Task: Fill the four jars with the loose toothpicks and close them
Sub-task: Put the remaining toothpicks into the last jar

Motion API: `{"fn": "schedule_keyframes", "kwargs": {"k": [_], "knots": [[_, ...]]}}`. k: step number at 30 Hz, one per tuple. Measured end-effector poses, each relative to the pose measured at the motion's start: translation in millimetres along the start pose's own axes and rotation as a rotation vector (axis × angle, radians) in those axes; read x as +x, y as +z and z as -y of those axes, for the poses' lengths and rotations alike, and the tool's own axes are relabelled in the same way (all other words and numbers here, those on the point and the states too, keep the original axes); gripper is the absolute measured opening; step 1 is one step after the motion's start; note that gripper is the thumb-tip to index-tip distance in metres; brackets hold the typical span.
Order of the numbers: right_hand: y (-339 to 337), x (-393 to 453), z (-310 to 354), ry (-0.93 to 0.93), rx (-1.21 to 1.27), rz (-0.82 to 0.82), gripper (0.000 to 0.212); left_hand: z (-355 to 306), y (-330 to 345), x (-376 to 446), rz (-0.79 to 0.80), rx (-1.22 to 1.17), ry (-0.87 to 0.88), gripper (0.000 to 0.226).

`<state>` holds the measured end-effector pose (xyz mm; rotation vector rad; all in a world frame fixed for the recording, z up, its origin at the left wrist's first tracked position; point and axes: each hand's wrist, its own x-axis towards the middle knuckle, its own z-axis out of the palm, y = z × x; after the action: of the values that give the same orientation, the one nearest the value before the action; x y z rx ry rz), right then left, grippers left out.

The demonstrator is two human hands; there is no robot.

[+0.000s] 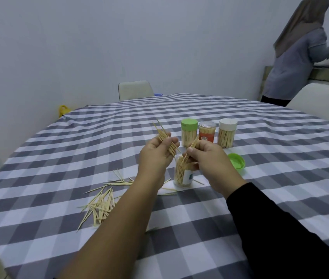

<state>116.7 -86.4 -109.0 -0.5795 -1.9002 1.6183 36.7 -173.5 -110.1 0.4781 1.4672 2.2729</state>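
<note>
I have my left hand (156, 153) curled round a bundle of pale wooden toothpicks (166, 138), kept as a reserve above the open clear plastic jar (182, 171), while my right hand (208, 158) pinches a smaller bunch and angles it into that jar's mouth (the last one, I judge, still to be filled). Three filled jars stand capped in a row beyond, toward the far edge: a green-lidded jar (189, 131), an orange-labelled jar (207, 130) and a white-lidded jar (227, 132). The loose green cap (236, 161) waits just right of the open jar. More scattered toothpicks (101, 204) lie toward the left edge of the round table's grey-and-white checked cloth (260, 198). Pale wall, two chairs, another person at a counter.
</note>
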Motion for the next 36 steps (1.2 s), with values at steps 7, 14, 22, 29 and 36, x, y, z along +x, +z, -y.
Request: {"fn": "schedule_keyframes", "kwargs": {"k": [7, 14, 22, 29, 36], "knots": [[-2, -3, -2, 0.020, 0.059, 0.040, 0.021, 3, 2, 1, 0.056, -0.025, 0.051, 0.015], [-2, -5, -3, -0.005, 0.076, 0.043, 0.018, 17, -3, -2, 0.111, 0.496, 0.071, 0.017], [-3, -2, -9, -0.072, -0.040, -0.095, 0.016, 20, -5, -6, 0.100, 0.588, -0.003, 0.021], [2, 3, -21, -0.026, -0.285, -0.115, 0.015, 21, -8, -7, 0.156, 0.595, 0.015, 0.020], [-1, -3, -16, -0.041, -0.244, -0.024, 0.020, 16, -1, -13, 0.169, 0.547, 0.024, 0.038]]}}
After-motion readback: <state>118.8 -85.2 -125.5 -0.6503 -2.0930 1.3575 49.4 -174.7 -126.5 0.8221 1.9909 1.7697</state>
